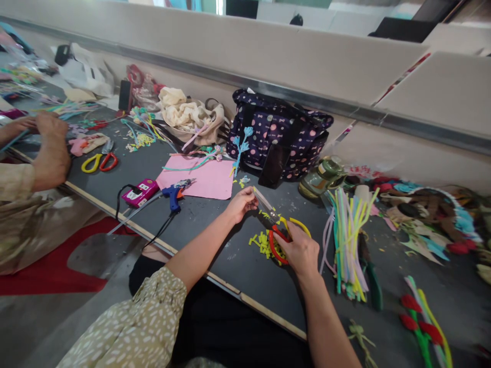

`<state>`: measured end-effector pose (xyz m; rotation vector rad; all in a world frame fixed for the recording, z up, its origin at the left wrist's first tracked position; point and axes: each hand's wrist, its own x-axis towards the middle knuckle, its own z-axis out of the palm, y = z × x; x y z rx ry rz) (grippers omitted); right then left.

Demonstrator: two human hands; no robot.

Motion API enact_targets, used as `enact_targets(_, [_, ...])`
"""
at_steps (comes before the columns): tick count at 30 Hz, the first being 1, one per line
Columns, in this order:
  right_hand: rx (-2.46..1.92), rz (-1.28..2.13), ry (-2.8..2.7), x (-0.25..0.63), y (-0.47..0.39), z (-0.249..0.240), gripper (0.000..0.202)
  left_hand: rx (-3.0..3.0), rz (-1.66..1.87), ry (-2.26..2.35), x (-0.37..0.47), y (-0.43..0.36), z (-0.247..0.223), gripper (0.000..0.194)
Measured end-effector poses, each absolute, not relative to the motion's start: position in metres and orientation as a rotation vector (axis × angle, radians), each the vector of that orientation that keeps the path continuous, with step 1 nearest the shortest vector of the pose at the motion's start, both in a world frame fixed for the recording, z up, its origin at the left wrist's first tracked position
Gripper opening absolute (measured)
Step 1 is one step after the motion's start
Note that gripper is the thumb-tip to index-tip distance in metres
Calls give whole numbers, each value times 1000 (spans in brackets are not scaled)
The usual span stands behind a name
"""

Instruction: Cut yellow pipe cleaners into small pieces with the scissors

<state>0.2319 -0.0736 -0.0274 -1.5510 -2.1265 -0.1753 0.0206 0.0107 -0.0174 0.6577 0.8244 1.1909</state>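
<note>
My right hand (303, 251) grips scissors (284, 232) by their red and yellow handles. Their blades point up and left toward my left hand (242, 204). The fingers of that hand are pinched at the blade tips, where a tiny bit of yellow pipe cleaner (254, 189) shows. Below the scissors lies a pile of short yellow pipe cleaner pieces (264, 246). A bundle of long pastel pipe cleaners (349, 240) stands to the right of my right hand. Beyond my left hand, a blue pipe cleaner sprig (240, 145) leans against a dark patterned bag (276, 128).
A blue glue gun (173, 197) and a purple power strip (141, 192) lie left, near a pink sheet (203, 179). A phone (273, 164) leans on the bag beside a green jar (321, 178). Red pipe cleaner flowers (418, 319) lie right. Another person's hands (46, 125) work at far left.
</note>
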Motion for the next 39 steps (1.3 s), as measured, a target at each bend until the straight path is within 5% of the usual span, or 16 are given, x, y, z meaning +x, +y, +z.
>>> enact_targets(39, [-1687,-35,-1990,228,-72,-26,46,695,1228,721,15,13,-17,24])
